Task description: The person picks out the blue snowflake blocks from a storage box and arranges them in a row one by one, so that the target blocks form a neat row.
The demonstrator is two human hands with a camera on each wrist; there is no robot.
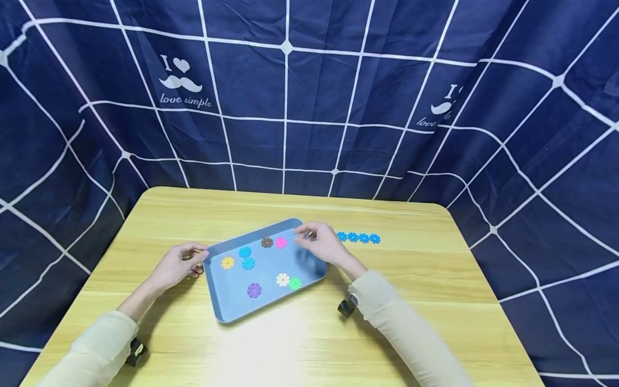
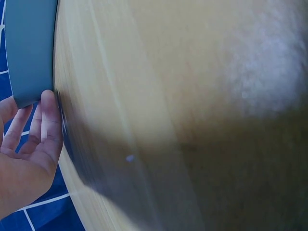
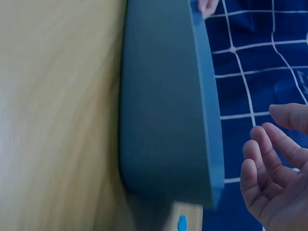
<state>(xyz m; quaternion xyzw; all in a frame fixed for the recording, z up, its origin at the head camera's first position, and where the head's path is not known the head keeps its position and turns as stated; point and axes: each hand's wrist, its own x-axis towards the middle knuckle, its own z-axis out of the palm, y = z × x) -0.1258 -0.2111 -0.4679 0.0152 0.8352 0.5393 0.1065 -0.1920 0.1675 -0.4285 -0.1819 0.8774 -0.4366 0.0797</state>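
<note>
The blue tray point(image 1: 266, 263) is lying aslant on the table point(image 1: 411, 322), somewhat nearer the table's left edge than its right, and is sitting between the two hands. The left hand point(image 1: 176, 263) is pinching the tray's far left corner, its thumb at the rim and its fingers against the outer wall. The right hand point(image 1: 320, 242) is hovering over the tray's right end, by the far right corner; its fingers are curving loosely, a narrow gap is showing before the thumb, and it is holding nothing.

Inside the tray, the pink disc point(image 1: 281, 243) is lying closest to the right hand, with the brown disc point(image 1: 267, 243) just beside it. The yellow disc point(image 1: 228, 263) is lying closest to the left hand, near two light-blue discs point(image 1: 248, 264) that are touching. Towards the near edge, the purple disc point(image 1: 254, 291) is resting alone, while the cream disc point(image 1: 282, 279) and green disc point(image 1: 295, 283) are touching near the near right corner. Beyond the right hand, a row of blue discs point(image 1: 364, 238) is running towards the table's right edge.
</note>
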